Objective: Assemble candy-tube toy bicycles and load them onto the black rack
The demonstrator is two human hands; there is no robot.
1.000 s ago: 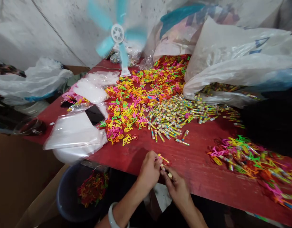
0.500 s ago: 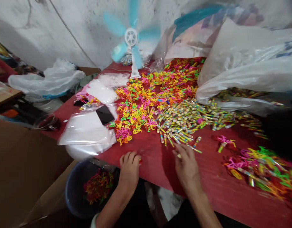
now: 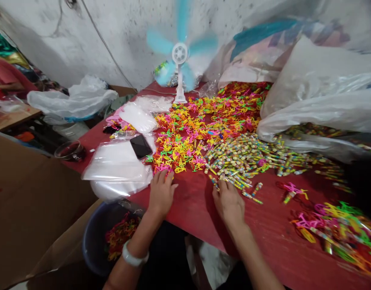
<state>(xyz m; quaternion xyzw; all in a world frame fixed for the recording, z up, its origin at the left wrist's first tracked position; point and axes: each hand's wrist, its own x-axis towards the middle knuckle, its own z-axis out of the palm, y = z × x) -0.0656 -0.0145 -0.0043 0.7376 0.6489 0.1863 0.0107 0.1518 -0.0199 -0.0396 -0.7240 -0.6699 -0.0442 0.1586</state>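
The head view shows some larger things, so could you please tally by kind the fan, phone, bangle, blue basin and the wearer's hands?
Fan: 1
Phone: 1
Bangle: 1
Blue basin: 1
Hands (left hand, right hand): 2
Total: 6

Heaped plastic pieces (plus sacks) suggest a workshop.

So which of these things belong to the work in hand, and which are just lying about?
Seemingly in the work:
bicycle-shaped plastic pieces, at the left hand
small candy-like tubes, at the right hand
mixed pile of both, far right

Probably just there:
black smartphone
glass cup
turquoise-bladed fan
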